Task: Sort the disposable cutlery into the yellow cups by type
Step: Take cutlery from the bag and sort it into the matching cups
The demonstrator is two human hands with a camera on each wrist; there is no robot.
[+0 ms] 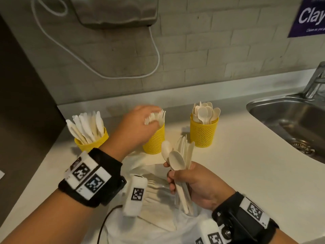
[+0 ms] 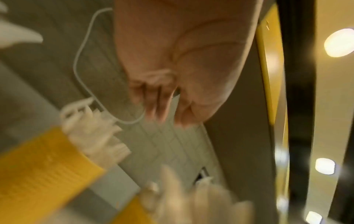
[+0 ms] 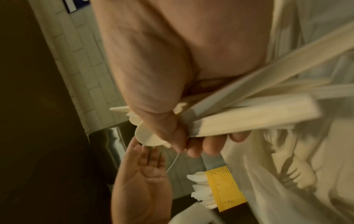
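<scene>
Three yellow mesh cups stand in a row on the white counter. The left cup holds knives, the middle cup holds forks, and the right cup holds spoons. My left hand hovers over the fork tines of the middle cup, blurred by motion. The right wrist view shows the left hand with its palm flat, fingers straight and empty. My right hand grips a mixed bundle of spoons, forks and knives upright, in front of the middle cup.
A white plastic bag with more loose cutlery lies on the counter under my hands. A steel sink and tap are at the right. A dark panel bounds the left, and a tiled wall with a white cable stands behind.
</scene>
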